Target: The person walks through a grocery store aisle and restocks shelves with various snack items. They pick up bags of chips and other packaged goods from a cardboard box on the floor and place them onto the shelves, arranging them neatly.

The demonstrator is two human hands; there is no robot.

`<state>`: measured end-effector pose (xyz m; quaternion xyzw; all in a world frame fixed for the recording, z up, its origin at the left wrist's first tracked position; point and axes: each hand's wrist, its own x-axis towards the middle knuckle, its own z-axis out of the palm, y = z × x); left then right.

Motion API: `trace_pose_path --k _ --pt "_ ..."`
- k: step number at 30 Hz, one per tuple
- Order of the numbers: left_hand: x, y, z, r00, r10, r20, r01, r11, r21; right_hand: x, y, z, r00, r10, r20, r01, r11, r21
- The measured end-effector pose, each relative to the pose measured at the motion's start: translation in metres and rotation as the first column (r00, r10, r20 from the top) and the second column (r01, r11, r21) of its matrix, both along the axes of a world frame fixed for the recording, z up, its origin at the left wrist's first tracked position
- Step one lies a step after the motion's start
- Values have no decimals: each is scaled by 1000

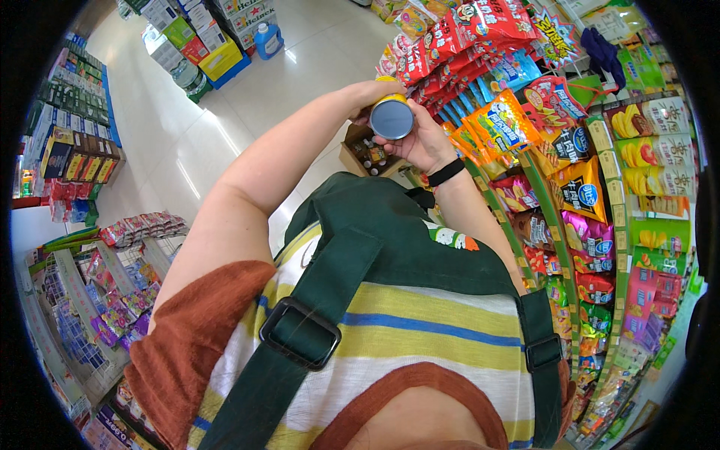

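Note:
A yellow can (392,119) with a flat grey metal end is between my two hands, that end facing up towards me. My left hand (372,97) wraps around the can's far left side. From the right, my right hand (419,134) cups it, fingers curled under the near edge, a black band on the wrist. Below the hands stands an open cardboard box (353,153) with several cans or jars inside, partly hidden by my hands and the dark green apron (360,219) that I wear.
Snack shelves (554,247) full of bags run along my right. Red candy bags (450,48) hang close beyond my hands. Stacked drink cartons (197,34) and a blue jug (268,41) stand on the tiled floor (247,107). A wire display rack (79,309) is at my left.

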<state>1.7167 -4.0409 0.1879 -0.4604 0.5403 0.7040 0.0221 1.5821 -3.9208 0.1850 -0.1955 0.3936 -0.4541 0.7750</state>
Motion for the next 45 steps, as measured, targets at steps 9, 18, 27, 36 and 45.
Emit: trace_pose_path --k 9,18,27,36,45 --pt "-1 20 -1 847 204 -492 -191 979 76 -10 30 27 883 -96 -460 -28 966 -256" --pt "-85 97 62 629 -220 -745 -189 887 -421 -123 67 120 619 -545 -566 152 790 -594" --pt "-197 196 146 488 -639 -595 -191 587 -787 -185 202 247 -120 -821 -558 -275 567 -776" --pt "-262 248 177 447 -709 -545 -366 411 -835 -247 285 379 -428 -810 -401 -359 559 -748" --pt "-248 239 121 641 -582 -500 -174 524 -834 -334 256 400 -764 -461 -452 -228 847 -479"
